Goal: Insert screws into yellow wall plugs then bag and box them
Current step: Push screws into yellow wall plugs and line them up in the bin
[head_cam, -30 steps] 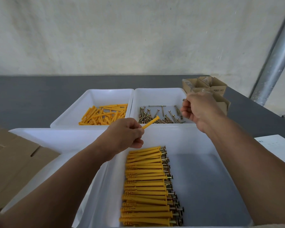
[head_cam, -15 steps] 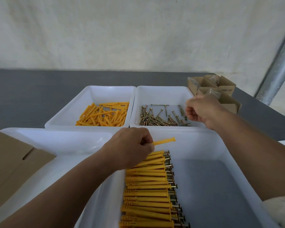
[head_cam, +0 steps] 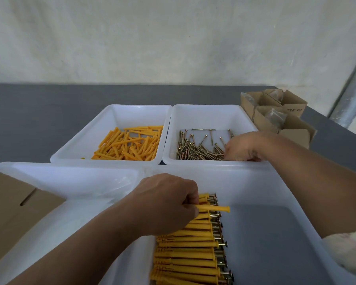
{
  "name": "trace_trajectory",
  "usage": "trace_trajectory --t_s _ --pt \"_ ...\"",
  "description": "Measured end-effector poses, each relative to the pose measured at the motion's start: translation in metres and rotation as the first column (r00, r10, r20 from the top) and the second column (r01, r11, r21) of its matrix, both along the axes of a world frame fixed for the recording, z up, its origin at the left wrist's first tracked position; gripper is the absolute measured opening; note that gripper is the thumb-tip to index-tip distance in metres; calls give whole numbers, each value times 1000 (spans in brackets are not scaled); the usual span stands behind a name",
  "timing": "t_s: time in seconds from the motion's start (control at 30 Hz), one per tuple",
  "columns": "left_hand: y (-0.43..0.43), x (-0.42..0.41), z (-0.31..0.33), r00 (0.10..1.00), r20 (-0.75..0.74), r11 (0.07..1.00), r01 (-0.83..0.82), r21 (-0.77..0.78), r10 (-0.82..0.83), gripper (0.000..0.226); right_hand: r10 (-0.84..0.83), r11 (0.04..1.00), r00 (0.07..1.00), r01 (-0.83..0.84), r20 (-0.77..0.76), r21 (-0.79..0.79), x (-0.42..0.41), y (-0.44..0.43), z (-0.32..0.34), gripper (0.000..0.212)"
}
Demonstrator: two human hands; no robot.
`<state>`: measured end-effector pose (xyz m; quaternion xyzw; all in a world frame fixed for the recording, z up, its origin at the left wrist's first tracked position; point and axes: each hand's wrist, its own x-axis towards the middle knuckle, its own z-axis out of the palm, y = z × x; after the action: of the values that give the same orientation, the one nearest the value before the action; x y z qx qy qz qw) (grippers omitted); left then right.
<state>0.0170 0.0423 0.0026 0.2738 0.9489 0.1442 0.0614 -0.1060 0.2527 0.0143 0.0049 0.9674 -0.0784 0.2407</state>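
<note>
One plug [head_cam: 213,208] juts rightward from left hand [head_cam: 167,204].

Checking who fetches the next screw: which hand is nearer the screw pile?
Right. The right hand is at the screw pile; the left hand holds a yellow plug nearer the camera, over the finished row.

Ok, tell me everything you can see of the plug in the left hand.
The yellow wall plug is a slim plastic-looking stick with a flared collar at its free end, pointing right and roughly level. No screw shows in it. The left hand grips its other end, hidden by fingers. It sits over the row of assembled plugs in the near white tray; contact with them is unclear.
</note>
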Motion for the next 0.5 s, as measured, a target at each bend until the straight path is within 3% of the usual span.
trace_trajectory --t_s 0.2,0.4,0.5 --pt "2 0 0 1000 -11 1000 18 -22 -18 5 -149 968 978 115 -144 -221 -13 -3 -11 38" --pt "2 -1 0 1000 -16 999 22 -31 -23 6 -35 999 958 34 -284 -9 -14 -16 -16 31" --pt "2 -2 -1 1000 -17 999 25 -33 -26 7 -131 989 949 106 -286 -102 -16 -10 -14 17"
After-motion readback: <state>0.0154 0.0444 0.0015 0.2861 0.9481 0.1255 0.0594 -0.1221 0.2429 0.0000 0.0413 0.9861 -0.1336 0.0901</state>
